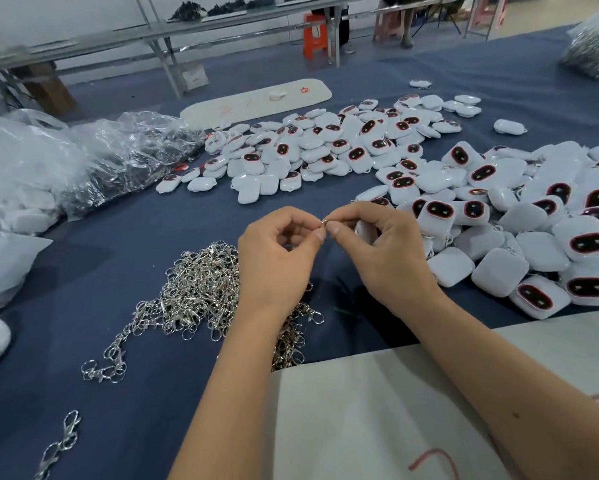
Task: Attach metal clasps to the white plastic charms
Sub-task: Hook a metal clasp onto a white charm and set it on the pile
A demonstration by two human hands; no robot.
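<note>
**Small ring pinched between both hands over the blue cloth**

Both hands meet at mid-table: the left hand [277,251] and right hand [384,251] each pinch a tiny metal ring [324,221] between thumb and forefinger. A white charm [364,232] sits mostly hidden behind the right fingers. The clasp pile [197,292] lies near left, partly under the left forearm. Bare cloth [173,220] opens beyond; charm heaps [326,147] lie far and right, cut by the frame edge

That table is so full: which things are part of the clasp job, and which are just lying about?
Job: small metal ring pinched between left hand and right hand; white charm in the right hand; clasp heap; charm piles.
Lying about: plastic bags; long white board; orange stool.
</note>
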